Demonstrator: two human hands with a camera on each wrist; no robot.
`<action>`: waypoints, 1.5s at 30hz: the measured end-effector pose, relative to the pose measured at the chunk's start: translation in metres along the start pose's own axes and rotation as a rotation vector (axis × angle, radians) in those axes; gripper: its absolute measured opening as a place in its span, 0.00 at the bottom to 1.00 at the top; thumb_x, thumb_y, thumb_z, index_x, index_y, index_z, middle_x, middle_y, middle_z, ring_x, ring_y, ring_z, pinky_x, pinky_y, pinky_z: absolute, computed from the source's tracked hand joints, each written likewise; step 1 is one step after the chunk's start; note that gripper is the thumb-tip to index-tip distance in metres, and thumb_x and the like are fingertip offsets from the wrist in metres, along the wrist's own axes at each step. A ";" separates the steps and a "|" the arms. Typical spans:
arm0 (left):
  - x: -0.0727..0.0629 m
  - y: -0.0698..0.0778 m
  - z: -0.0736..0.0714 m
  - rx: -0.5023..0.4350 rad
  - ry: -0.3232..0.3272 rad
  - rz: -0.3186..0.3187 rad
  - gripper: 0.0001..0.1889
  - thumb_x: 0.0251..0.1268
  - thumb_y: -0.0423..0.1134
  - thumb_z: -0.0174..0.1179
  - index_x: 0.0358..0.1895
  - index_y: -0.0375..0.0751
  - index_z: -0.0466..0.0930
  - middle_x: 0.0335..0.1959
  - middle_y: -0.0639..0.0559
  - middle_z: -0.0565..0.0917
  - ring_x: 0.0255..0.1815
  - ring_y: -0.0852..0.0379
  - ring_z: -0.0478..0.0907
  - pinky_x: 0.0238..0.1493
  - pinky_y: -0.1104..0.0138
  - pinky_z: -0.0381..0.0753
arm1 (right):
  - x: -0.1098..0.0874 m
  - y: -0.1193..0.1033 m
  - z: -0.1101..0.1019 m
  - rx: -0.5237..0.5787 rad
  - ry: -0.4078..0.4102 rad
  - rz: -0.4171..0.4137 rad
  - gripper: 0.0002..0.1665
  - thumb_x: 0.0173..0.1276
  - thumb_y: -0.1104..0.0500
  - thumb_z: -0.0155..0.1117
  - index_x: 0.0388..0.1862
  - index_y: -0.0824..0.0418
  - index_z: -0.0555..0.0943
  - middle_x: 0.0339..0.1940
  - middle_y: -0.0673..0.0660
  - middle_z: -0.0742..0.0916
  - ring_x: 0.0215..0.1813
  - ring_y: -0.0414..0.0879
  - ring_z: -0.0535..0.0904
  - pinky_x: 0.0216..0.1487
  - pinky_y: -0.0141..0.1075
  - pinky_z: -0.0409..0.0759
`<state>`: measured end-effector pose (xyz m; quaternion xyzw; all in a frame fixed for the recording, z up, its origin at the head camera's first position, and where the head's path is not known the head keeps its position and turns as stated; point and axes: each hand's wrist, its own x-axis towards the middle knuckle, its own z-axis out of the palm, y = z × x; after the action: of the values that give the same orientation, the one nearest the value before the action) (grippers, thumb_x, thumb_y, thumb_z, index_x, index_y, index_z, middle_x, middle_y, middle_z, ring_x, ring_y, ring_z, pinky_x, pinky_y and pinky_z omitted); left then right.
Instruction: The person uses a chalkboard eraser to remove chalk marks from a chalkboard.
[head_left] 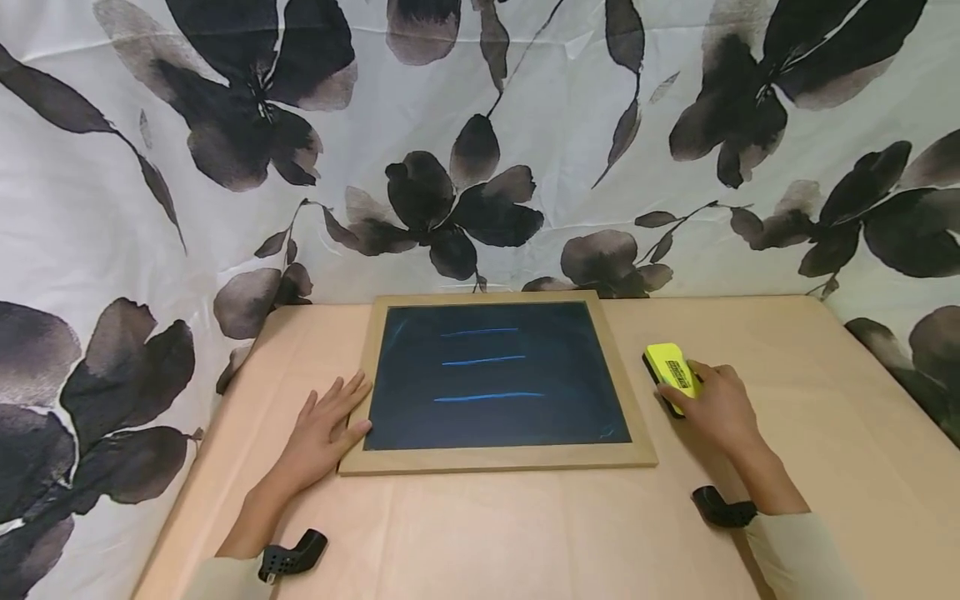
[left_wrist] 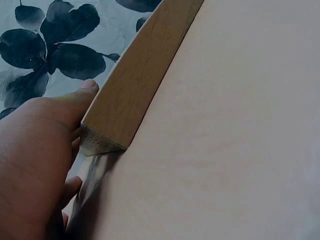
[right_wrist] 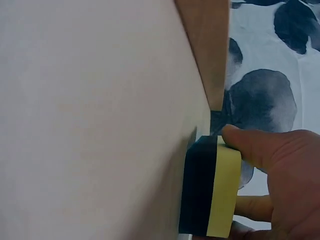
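Note:
A small chalkboard with a pale wooden frame lies on the table, three blue lines drawn across its dark surface. My left hand rests on the frame's left side, fingers extended; in the left wrist view its thumb touches the wooden frame near a corner. To the right of the board, my right hand grips a yellow board eraser with a black underside between thumb and fingers. The right wrist view shows the eraser side-on, close to the tabletop and apart from the board.
The light wooden table extends around the board. Behind it and along the sides hangs a white cloth printed with dark flowers. A black wrist device is worn on the left wrist, and a similar device on the right.

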<state>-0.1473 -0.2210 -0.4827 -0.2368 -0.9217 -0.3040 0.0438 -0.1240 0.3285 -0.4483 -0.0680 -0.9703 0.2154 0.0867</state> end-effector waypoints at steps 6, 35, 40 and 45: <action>-0.005 0.004 0.003 -0.006 0.011 0.005 0.31 0.67 0.47 0.58 0.71 0.43 0.64 0.74 0.45 0.59 0.73 0.36 0.50 0.66 0.37 0.36 | 0.000 -0.002 -0.006 0.023 0.039 0.025 0.39 0.61 0.53 0.67 0.58 0.83 0.70 0.43 0.75 0.73 0.41 0.64 0.70 0.30 0.42 0.66; -0.004 0.001 -0.003 0.024 0.043 0.004 0.30 0.68 0.49 0.57 0.71 0.45 0.65 0.74 0.46 0.59 0.73 0.37 0.51 0.66 0.37 0.38 | 0.073 -0.101 0.031 0.133 -0.100 -0.138 0.39 0.61 0.52 0.69 0.62 0.76 0.71 0.43 0.70 0.74 0.41 0.59 0.68 0.38 0.45 0.67; -0.005 -0.001 -0.004 0.033 0.046 0.005 0.29 0.68 0.49 0.57 0.71 0.47 0.66 0.74 0.47 0.60 0.73 0.38 0.52 0.67 0.38 0.39 | 0.079 -0.108 0.039 0.128 -0.128 -0.140 0.39 0.61 0.52 0.68 0.64 0.75 0.70 0.46 0.70 0.74 0.43 0.60 0.69 0.42 0.48 0.69; -0.002 -0.002 -0.005 0.040 0.042 0.009 0.30 0.68 0.50 0.56 0.71 0.48 0.65 0.73 0.47 0.60 0.73 0.38 0.52 0.67 0.38 0.39 | 0.086 -0.112 0.041 0.113 -0.138 -0.136 0.39 0.60 0.52 0.68 0.63 0.75 0.70 0.47 0.72 0.74 0.46 0.62 0.69 0.43 0.52 0.70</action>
<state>-0.1472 -0.2261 -0.4801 -0.2333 -0.9255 -0.2901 0.0694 -0.2263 0.2258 -0.4245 0.0178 -0.9626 0.2678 0.0380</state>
